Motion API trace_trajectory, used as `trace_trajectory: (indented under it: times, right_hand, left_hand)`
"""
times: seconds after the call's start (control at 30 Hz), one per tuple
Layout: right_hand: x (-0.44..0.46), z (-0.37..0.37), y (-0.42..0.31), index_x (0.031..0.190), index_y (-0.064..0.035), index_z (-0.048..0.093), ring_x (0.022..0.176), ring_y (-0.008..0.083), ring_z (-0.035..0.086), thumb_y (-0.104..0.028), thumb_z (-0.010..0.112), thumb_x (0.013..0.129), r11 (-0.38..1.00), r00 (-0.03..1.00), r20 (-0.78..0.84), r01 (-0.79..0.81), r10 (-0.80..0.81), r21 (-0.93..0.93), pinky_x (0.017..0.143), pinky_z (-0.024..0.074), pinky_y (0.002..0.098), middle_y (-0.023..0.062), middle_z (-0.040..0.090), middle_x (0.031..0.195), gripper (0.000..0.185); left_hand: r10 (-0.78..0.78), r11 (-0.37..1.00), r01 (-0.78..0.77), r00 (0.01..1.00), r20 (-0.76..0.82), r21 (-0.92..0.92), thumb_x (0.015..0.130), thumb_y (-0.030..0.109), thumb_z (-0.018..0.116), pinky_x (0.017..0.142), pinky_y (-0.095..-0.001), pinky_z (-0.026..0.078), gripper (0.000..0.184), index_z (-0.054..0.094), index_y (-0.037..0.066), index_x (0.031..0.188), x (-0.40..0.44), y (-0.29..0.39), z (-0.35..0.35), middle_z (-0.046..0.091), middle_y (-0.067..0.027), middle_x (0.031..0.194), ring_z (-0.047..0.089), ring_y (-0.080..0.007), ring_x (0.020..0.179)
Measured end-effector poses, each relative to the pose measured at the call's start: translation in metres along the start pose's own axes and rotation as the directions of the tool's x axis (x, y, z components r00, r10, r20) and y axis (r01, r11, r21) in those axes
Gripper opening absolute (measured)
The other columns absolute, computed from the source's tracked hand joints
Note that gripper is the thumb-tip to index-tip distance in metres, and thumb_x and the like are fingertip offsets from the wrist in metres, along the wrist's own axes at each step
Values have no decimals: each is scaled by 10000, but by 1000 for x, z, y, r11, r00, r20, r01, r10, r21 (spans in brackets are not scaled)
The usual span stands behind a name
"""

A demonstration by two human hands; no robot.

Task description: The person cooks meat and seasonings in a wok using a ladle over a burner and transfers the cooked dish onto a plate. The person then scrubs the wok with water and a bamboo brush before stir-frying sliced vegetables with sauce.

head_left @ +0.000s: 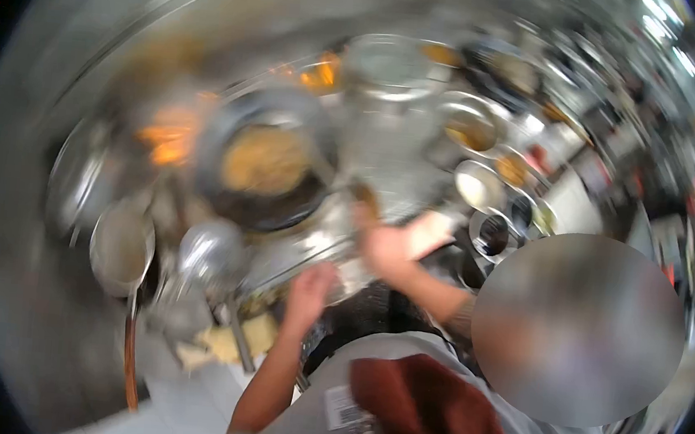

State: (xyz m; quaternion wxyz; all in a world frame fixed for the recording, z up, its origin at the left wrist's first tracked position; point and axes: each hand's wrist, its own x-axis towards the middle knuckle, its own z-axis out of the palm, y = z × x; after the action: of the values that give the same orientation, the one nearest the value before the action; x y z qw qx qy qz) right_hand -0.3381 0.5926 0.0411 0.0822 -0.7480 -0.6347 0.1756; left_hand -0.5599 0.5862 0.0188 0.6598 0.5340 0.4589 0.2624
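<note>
A dark wok (216, 193) sits on the stove with brownish-yellow food (266, 160) in it. My right hand (386, 245) is closed around the brown handle end of a long-handled wok tool, probably a ladle (323, 165). Its shaft reaches over the wok's right rim, and its head is too blurred to make out. Close to the stove's front edge, below the wok, is my left hand (310, 292). Motion smears its fingers, and I see no object in it.
Flames (169, 135) burn left of the wok, with more flames (320, 72) behind it. A wooden-handled strainer (121, 251) and a metal skimmer (212, 251) lie at left. A large pot (387, 63) stands behind; seasoning bowls (479, 185) are at right, near a blurred-out oval.
</note>
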Motion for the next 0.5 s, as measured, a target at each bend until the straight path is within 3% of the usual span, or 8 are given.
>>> trace_trajectory:
  times: [0.07, 0.13, 0.2, 0.3, 0.33, 0.4, 0.47, 0.5]
  right_hand:
    - [-46, -30, -34, 1447, -46, 467, 882, 359, 694, -179, 737, 785, 924, 1000, 15, -22, 18, 381, 800, 552, 466, 164, 676, 1049, 728]
    - [-49, -10, -32, 1314, 7, 528, 1091, 371, 627, -169, 760, 778, 710, 767, -521, 599, -375, 371, 873, 537, 433, 215, 599, 1234, 610]
    - [-104, -51, -26, 1227, 29, 563, 1121, 365, 603, -175, 761, 794, 758, 710, -635, 584, -304, 290, 866, 536, 425, 239, 585, 1235, 517]
    - [-177, -82, 69, 1191, 20, 585, 1120, 372, 604, -212, 766, 803, 748, 791, -612, 415, -14, 518, 875, 533, 426, 229, 587, 1233, 487]
    - [-212, -84, 113, 1213, 8, 561, 1087, 327, 621, -192, 789, 788, 737, 748, -550, 123, 371, 665, 879, 526, 416, 194, 610, 1174, 522]
    - [-283, -59, 227, 1236, -13, 507, 984, 246, 629, -178, 819, 779, 443, 268, -392, -166, 880, 881, 842, 511, 406, 153, 619, 1061, 578]
    - [-376, -49, 348, 1282, 11, 433, 976, 259, 593, -205, 863, 740, 261, -307, -326, -235, 894, 936, 864, 497, 393, 173, 569, 1148, 725]
    - [-423, -30, 414, 1273, 23, 424, 1029, 293, 567, -265, 875, 711, 251, -419, -329, -232, 846, 940, 920, 463, 400, 198, 562, 1169, 777]
  left_hand:
    - [-21, 799, 55, 998, 64, -598, 1046, 297, 541, 888, -412, 526, 431, 528, 7, 1364, 25, 37, 31, 692, -100, 1149, 673, -236, 985]
    - [-56, 692, 148, 987, 152, -707, 1036, 260, 571, 904, -395, 525, 449, 454, 20, 1396, 27, 89, 59, 670, -128, 1159, 665, -240, 992]
    - [163, 886, -117, 985, 64, -449, 1026, 230, 597, 779, -334, 540, 300, 538, 43, 1253, 37, 79, 60, 658, -83, 1000, 644, -174, 859]
    - [53, 920, -58, 998, -24, -389, 1006, 240, 635, 500, -255, 434, 180, 556, 79, 985, 18, 94, 53, 525, -4, 733, 495, -78, 582]
    - [40, 929, -49, 999, -33, -367, 1003, 256, 642, 427, -245, 380, 210, 550, 89, 915, 15, 91, 44, 467, 20, 655, 430, -58, 506]
    - [31, 984, -48, 994, -103, -171, 1001, 265, 641, 382, -263, 360, 256, 522, 101, 844, 12, 84, 24, 427, 16, 582, 406, -80, 439]
    - [48, 990, -13, 968, -246, 141, 987, 222, 634, 355, -281, 343, 246, 502, 103, 818, 0, 88, 26, 410, 12, 554, 403, -97, 406]
    - [64, 958, 31, 945, -321, 284, 959, 164, 613, 335, -293, 328, 208, 486, 98, 808, -4, 91, 29, 427, 4, 560, 413, -110, 389]
